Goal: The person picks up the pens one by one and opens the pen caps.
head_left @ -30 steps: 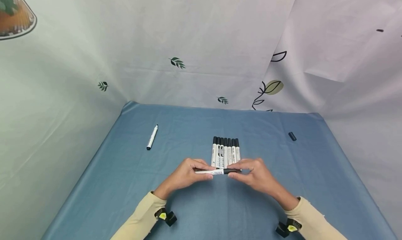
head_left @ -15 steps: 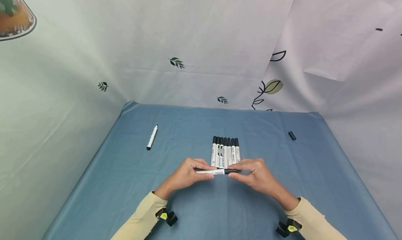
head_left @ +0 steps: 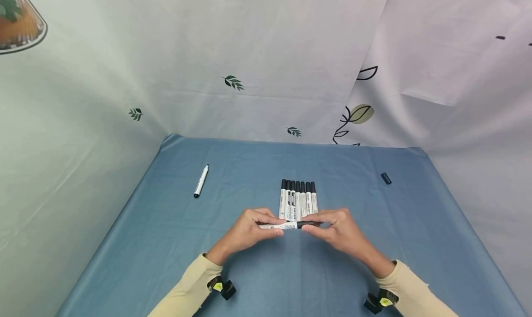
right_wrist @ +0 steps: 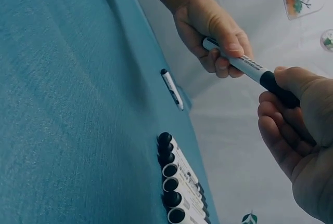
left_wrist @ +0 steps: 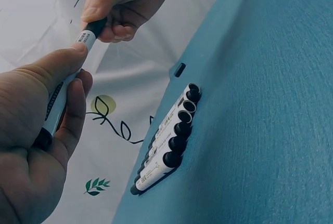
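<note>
A white marker with a black cap (head_left: pixel 287 225) is held level between both hands, in front of a row of markers. My left hand (head_left: pixel 250 229) grips its white barrel, thumb along the near side. At the other end my right hand (head_left: pixel 335 227) pinches the black cap (right_wrist: pixel 280 88) between thumb and fingers. The cap sits against the barrel, as the right wrist view shows. Just beyond the hands, several capped white markers (head_left: pixel 298 201) lie side by side with their black caps pointing away; the hands overlap their near ends in the head view.
An uncapped white marker (head_left: pixel 201 182) lies alone at the left of the blue cloth-covered table (head_left: pixel 166 271). A loose black cap (head_left: pixel 386 178) lies toward the right. White printed fabric (head_left: pixel 266 54) hangs behind the table and along its sides.
Both hands keep their grip on the marker and stay almost in place. The view has shifted very slightly; the other markers and the loose cap lie as before.
</note>
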The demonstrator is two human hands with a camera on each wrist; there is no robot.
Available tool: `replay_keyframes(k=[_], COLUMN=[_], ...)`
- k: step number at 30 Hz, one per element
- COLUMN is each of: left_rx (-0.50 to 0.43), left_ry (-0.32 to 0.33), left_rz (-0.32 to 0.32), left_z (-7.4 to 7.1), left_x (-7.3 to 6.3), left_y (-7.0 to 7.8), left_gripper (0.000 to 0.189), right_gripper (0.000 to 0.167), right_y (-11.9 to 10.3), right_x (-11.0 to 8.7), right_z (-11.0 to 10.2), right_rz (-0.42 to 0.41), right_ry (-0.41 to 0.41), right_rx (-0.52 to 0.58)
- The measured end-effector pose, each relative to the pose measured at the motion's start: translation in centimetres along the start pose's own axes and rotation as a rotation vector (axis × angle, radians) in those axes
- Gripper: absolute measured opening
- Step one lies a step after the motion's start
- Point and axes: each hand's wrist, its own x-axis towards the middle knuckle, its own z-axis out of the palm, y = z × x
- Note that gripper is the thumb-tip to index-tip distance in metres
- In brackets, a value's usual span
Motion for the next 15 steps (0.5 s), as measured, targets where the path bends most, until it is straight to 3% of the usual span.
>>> replay_keyframes(k=[6, 15], left_rx=[0.004, 0.012], left_ry=[-0.001, -0.037], left_rz=[0.018, -0.001], left_z=[-0.18, -0.84], left_x=[0.05, 0.07], left_y=[0.01, -0.08], left_gripper=[0.024, 0.022], right_gripper=[0.015, 0.02], right_y=[-0.28, 0.11], right_x=[-0.06, -0.18], right_z=[0.19, 0.43], right_rz=[0.071, -0.102], right_ry=[0.007, 0.019], right_rx=[-0.01, 0.007])
